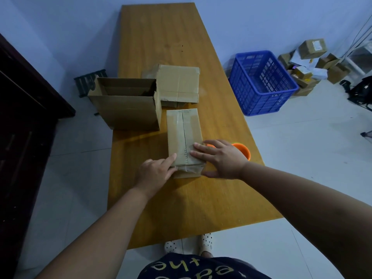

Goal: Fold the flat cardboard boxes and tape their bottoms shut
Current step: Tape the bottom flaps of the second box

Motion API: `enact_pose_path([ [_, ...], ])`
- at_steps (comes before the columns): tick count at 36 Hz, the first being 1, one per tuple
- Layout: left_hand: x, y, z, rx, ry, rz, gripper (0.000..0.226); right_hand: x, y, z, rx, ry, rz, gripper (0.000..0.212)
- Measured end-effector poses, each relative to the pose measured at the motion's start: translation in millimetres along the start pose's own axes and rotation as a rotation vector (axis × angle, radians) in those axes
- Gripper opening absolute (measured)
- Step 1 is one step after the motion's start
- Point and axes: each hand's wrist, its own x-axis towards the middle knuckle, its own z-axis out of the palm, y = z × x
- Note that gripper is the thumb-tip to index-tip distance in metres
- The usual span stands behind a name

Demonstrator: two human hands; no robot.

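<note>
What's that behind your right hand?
An orange round object, possibly the tape roll, on the table. The right hand, resting on the taped box, covers its left part.

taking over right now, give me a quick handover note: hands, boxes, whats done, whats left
Left hand: index finger presses the tape at the near left edge of the narrow box.
Right hand: flat, with straight fingers on the near right of that box's top.
Orange tape roll: on the table behind the right hand, not held.
Done: the narrow box's seam is taped along its length. The far box also shows tape across its top.
The open box stands at the left with its open end up; its bottom is hidden.
Left: probably smooth the tape end down the near side.
</note>
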Motion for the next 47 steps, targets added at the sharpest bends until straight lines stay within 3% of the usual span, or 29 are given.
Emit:
enact_pose_path([
  [6, -14, -10, -2, -0.056, -0.035, -0.025, 0.063, 1, 1, -7, 0.045, -0.068, -0.017, 0.086],
  [11, -10, 4, -2, -0.317, -0.018, -0.289, 0.076, 3, -5, -13, 0.121, -0.108, 0.041, 0.08],
  [15, 3, 8, -2, -0.376, 0.032, -0.379, 0.045, 8, -16, -10, 0.348, 0.019, 0.155, 0.052],
  [19, 13, 9, -4, -0.262, -0.092, -0.396, 0.017, 13, -21, -10, 0.378, 0.071, 0.199, 0.042],
  [23, 21, 11, -4, -0.307, -0.129, -0.437, 0.026, 15, -20, -11, 0.332, 0.061, 0.201, 0.043],
  [28, 19, 9, -1, -0.363, -0.181, -0.464, 0.054, 14, -20, -12, 0.311, 0.055, 0.181, 0.045],
  [37, 17, 4, -4, -0.41, -0.282, -0.394, 0.062, 13, -17, -11, 0.264, 0.056, 0.149, 0.049],
  [47, 19, -9, -8, -0.233, -0.376, -0.299, 0.072, 12, -7, -6, 0.161, 0.065, 0.039, 0.052],
])
